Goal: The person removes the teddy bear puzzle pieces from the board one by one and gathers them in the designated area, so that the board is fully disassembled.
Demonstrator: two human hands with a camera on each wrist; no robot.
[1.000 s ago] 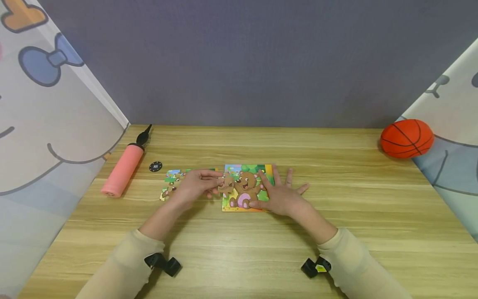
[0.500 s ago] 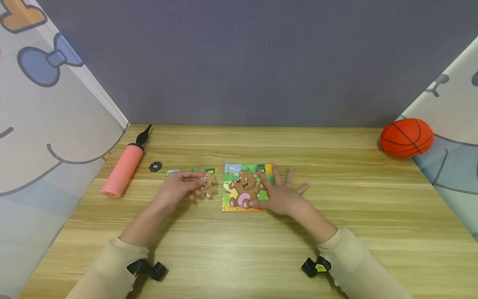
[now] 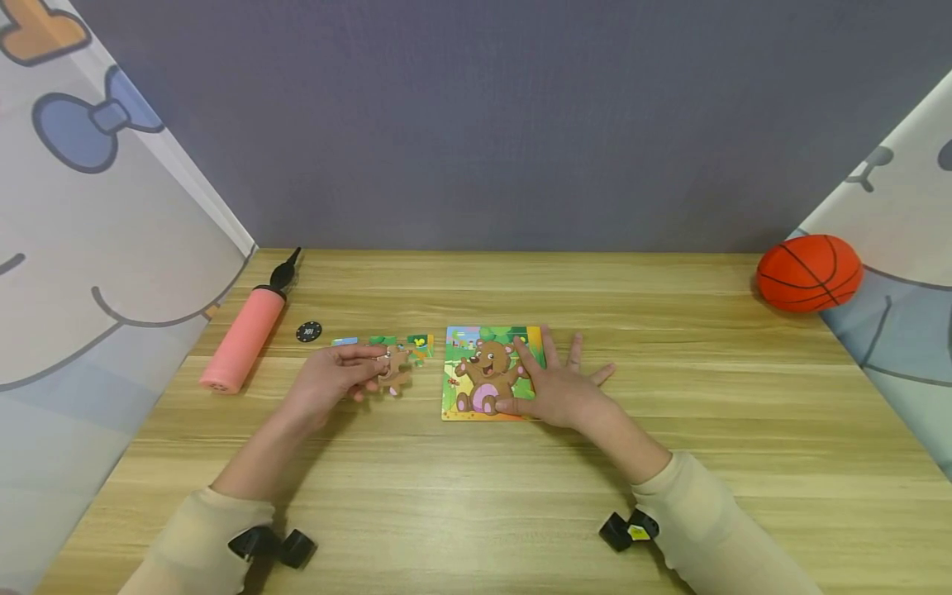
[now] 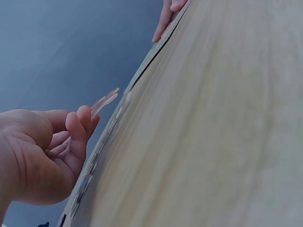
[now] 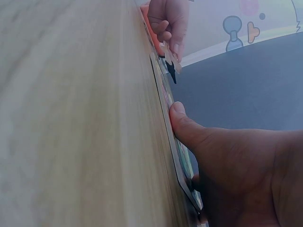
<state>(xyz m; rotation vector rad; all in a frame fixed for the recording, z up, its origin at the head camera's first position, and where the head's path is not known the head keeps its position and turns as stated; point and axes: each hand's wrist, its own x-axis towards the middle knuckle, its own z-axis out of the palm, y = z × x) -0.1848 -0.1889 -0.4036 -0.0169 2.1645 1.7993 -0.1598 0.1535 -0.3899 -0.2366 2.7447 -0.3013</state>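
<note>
two bare hands work over a light wooden counter (image 3: 476,496) set against a grey back wall. the left hand (image 3: 330,382) pinches a small brown jigsaw piece of flat card (image 3: 394,370) between thumb and fingertips, holding it just above the counter, in front of a short row of loose colourful puzzle pieces (image 3: 387,341) lying flat; the left wrist view shows the piece (image 4: 105,100) edge-on at the tips of the curled fingers (image 4: 78,130). the right hand (image 3: 561,388) lies flat with fingers spread and straight, pressing on the right part of a square cartoon-bear puzzle board with an orange rim (image 3: 487,372), its thumb along the lower edge; the right wrist view shows the thumb (image 5: 182,120) resting on the thin board (image 5: 165,99) and the other hand (image 5: 168,21) with its piece beyond. the held piece is to the left of the board, near it but not touching. further left lie a small black round disc with white marks (image 3: 309,332) and a pink cylindrical hand pump with a black nozzle (image 3: 245,335), set slantwise near a cartoon-printed side panel. an orange basketball with black seams (image 3: 809,273) rests at the far right corner of the counter, well apart from both hands.
</note>
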